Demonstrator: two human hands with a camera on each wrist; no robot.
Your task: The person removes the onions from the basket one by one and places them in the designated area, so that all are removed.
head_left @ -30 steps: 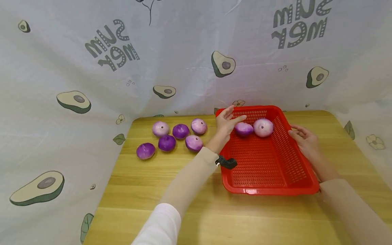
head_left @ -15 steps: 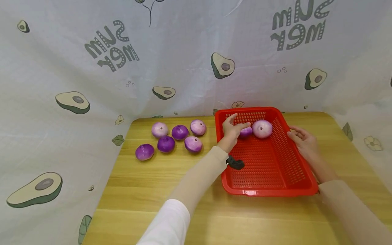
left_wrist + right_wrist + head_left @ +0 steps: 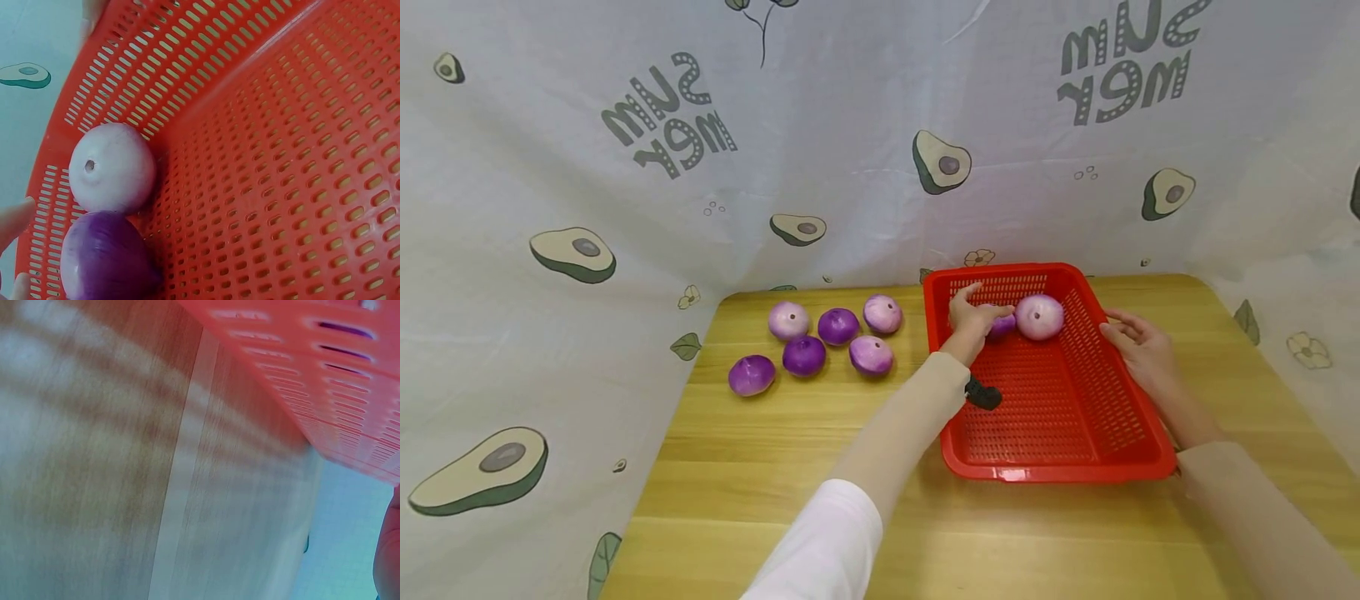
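Observation:
My left hand [image 3: 970,323] is inside the red plastic basket [image 3: 1037,417], its thumb and fingers spread apart beside a purple onion [image 3: 1002,326]. In the left wrist view, the fingertips [image 3: 15,220] show at the left edge, with a gap between them and the purple onion [image 3: 107,257]. A paler onion [image 3: 1039,317] lies against it at the basket's far end. On the basket's right side, my right hand [image 3: 1144,348] grips the rim between thumb and fingers. The right wrist view shows the basket's slotted outer wall [image 3: 356,394] and part of that hand [image 3: 389,550].
Several more onions [image 3: 804,356], purple and pale, lie grouped on the wooden table [image 3: 737,483] left of the basket. Behind the table hangs a white sheet [image 3: 850,100] printed with avocados. A black strap [image 3: 983,393] is on the left wrist.
My left hand has moved rightward and down from the basket's left rim to beside the purple onion inside. The right hand has stayed on the right rim.

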